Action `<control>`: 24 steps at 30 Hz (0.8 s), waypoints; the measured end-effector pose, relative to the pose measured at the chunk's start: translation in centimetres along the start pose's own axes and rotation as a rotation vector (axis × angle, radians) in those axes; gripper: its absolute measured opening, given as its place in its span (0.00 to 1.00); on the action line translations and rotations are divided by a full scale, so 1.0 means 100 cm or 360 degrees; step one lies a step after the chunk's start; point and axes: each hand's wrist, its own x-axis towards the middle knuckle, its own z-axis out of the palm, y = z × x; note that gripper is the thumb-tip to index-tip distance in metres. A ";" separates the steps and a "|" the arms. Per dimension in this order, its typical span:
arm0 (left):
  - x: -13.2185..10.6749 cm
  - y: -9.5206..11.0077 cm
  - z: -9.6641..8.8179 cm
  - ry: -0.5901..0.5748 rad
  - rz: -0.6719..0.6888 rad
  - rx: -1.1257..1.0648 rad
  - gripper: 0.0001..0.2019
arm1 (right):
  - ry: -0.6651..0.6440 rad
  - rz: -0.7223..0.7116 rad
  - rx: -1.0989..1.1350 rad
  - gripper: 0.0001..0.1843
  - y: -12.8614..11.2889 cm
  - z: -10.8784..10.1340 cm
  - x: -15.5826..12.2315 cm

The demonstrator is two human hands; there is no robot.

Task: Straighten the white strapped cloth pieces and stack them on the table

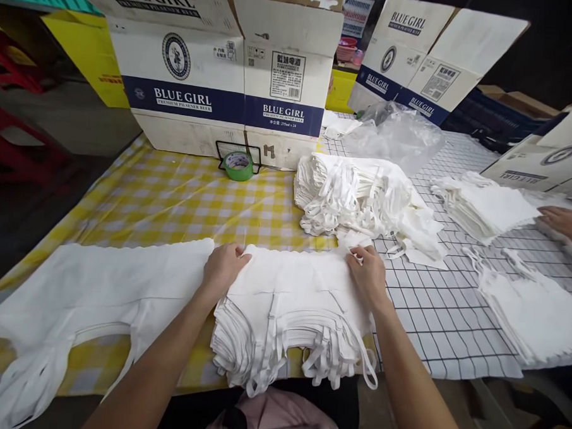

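Observation:
A neat stack of white camisoles with thin straps lies in front of me, hems away from me and straps toward me over the table's near edge. My left hand is closed at the far left corner of the top camisole, thumb and fingers pinching the hem. At the far right corner, my right hand pinches the same hem. Left of the stack, another white camisole pile lies spread flat, its straps hanging toward the near edge. Fingertip contact is partly hidden by both hands.
A heap of white camisoles sits behind my right hand. Beer cartons stand at the back, with a green tape roll before one. Another person's hand is at the right, near more white stacks.

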 end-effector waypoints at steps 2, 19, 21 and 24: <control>0.003 -0.001 0.001 0.0007 0.0008 -0.0049 0.10 | 0.0059 -0.0012 0.0082 0.13 0.001 0.000 -0.001; -0.004 0.010 -0.006 0.0196 0.0212 -0.0498 0.09 | -0.0227 0.0260 0.0791 0.18 -0.003 -0.013 0.005; -0.006 0.014 -0.022 0.0134 0.0307 -0.0814 0.11 | -0.0219 0.0228 0.0971 0.18 -0.012 -0.030 0.009; -0.006 0.027 -0.058 0.0058 0.0484 -0.1288 0.12 | -0.0114 0.0100 0.1231 0.14 -0.032 -0.063 0.022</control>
